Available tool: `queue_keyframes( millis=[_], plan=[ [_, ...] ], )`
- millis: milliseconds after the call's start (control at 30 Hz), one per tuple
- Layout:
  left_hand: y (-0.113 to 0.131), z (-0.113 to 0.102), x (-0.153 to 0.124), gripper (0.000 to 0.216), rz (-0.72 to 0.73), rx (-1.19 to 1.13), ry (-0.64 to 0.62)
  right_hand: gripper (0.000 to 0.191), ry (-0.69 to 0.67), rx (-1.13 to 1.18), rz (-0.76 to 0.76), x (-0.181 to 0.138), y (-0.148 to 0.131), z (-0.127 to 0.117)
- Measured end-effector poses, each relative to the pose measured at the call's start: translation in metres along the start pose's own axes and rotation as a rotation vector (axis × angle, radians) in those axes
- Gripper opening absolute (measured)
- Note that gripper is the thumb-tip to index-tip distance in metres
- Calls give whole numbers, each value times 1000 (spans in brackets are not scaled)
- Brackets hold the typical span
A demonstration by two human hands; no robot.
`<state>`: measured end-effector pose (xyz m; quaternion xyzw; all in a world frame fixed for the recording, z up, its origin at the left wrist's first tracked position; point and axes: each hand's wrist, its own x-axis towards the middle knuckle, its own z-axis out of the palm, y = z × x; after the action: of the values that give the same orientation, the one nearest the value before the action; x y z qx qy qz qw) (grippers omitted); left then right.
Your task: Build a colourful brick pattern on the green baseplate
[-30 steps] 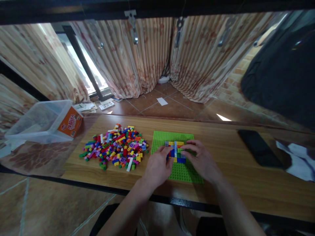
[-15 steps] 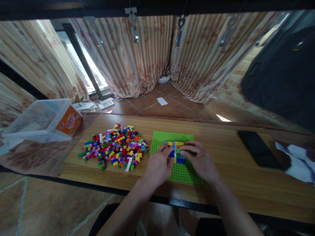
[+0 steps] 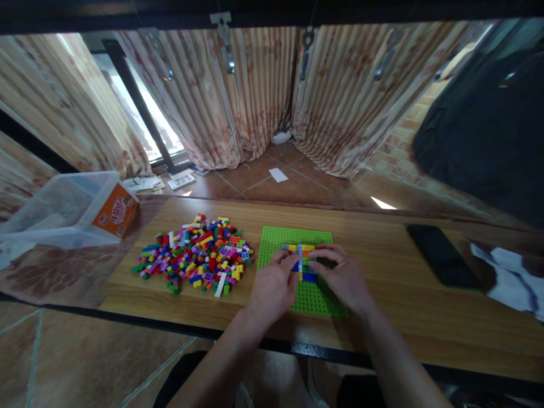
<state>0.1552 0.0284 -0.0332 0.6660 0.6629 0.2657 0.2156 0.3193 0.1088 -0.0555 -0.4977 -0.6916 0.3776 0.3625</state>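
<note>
Left hand [image 3: 272, 283] and right hand [image 3: 345, 279], fingers bent, flank the brick assembly [image 3: 300, 262] on a green baseplate [image 3: 314, 301] near the front edge of the bench [image 3: 395, 317]; whether either grips cannot be told.

Living space, most probably a room in a home. A domestic setting is indicated by the long, striped and flower-patterned curtains [image 3: 255, 102], by which the far side is screened; at the left, a bright window [image 3: 148, 107] is left partly uncovered. The floor [image 3: 310, 175] is laid with large brown tiles, and a brick-like pattern is shown on the surface [image 3: 395, 144] at the right. Household clutter is also seen: booklets [image 3: 181, 180] and a sheet of paper [image 3: 278, 174] are scattered on the floor, while the wood-grained table [image 3: 391, 266] is occupied by toy bricks [image 3: 198, 255] and a phone [image 3: 442, 255]. A clear plastic box [image 3: 63, 215] is placed at the left.
</note>
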Motion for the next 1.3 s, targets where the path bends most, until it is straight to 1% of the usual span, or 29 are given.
queue_keyframes(
  millis=[167,300,533,767,933,1100,1300],
  plan=[
    [1,3,-3,43,29,97,-20,19,25,95,55,4,3,-2],
    [7,5,-5,43,31,203,-53,21,44,162,106,6,5,-2],
    [19,9,-5,49,5,315,-78,16,57,21,28,5,1,2],
    [28,10,-5,47,-37,392,-98,16,45,-8,30,6,-3,3],
    [32,14,-5,46,-49,461,-116,16,12,-31,7,5,-2,5],
    [34,19,-4,48,-51,492,-108,17,2,-64,-8,4,-4,6],
    [34,25,-6,44,-49,549,-64,22,0,-97,14,5,-2,6]
  ],
)
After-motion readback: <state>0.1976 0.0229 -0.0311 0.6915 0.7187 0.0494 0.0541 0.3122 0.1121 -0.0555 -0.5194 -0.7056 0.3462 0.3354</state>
